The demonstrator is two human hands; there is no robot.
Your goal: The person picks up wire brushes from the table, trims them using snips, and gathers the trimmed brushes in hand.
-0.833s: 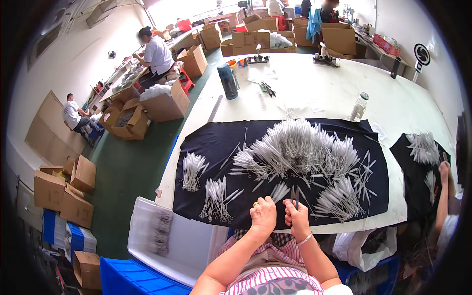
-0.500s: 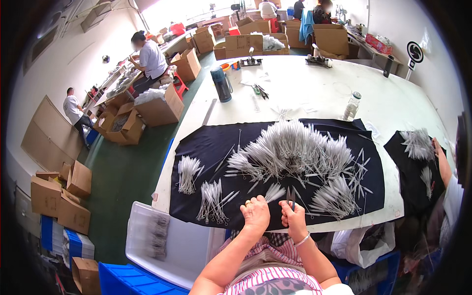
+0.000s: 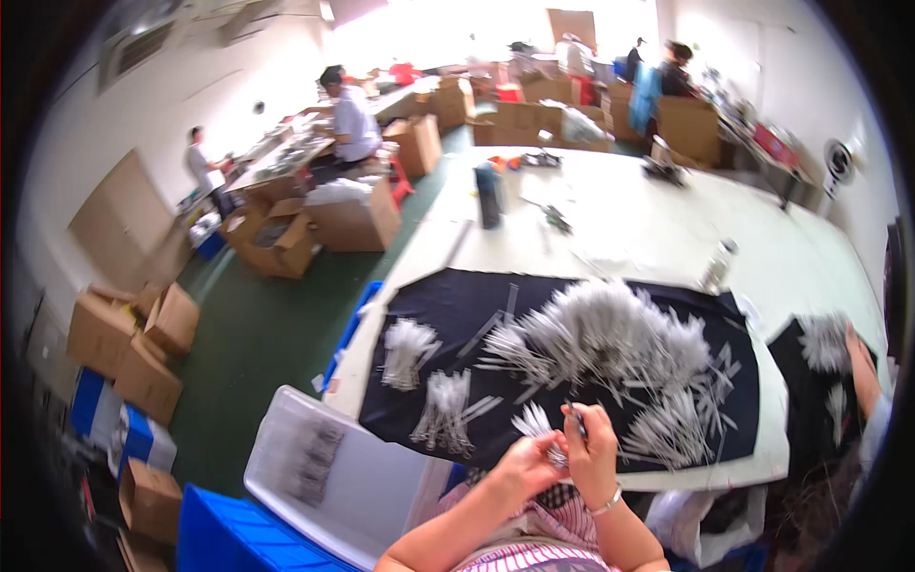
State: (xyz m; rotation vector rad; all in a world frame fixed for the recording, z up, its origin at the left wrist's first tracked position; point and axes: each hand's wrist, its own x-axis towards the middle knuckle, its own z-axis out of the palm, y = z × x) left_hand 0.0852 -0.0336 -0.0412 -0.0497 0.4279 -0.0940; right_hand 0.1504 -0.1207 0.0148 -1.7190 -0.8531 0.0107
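My left hand [image 3: 527, 467] is closed around the lower ends of a small bunch of thin wire brushes [image 3: 533, 419] with white bristles. Pressed up against it, my right hand [image 3: 597, 443] grips a small dark two-pronged hand tool [image 3: 576, 418]; blur hides its exact kind. Both hands are at the near edge of a dark cloth [image 3: 496, 400]. Beyond them lies a large heap of the same brushes [image 3: 610, 329]. Smaller bunches of brushes lie at the left [image 3: 444, 410] and right [image 3: 669, 427].
A white plastic bin [image 3: 381, 486] stands below the table's left edge, beside a blue crate [image 3: 229, 534]. On the white table [image 3: 610, 205] are a dark flask [image 3: 489, 195] and a glass bottle [image 3: 719, 267]. Another person's hand [image 3: 861, 357] works among brushes at the right.
My view has shifted, so the scene sits lower and further right. My hands have come together, with the right hand and its tool now against the bunch in my left.
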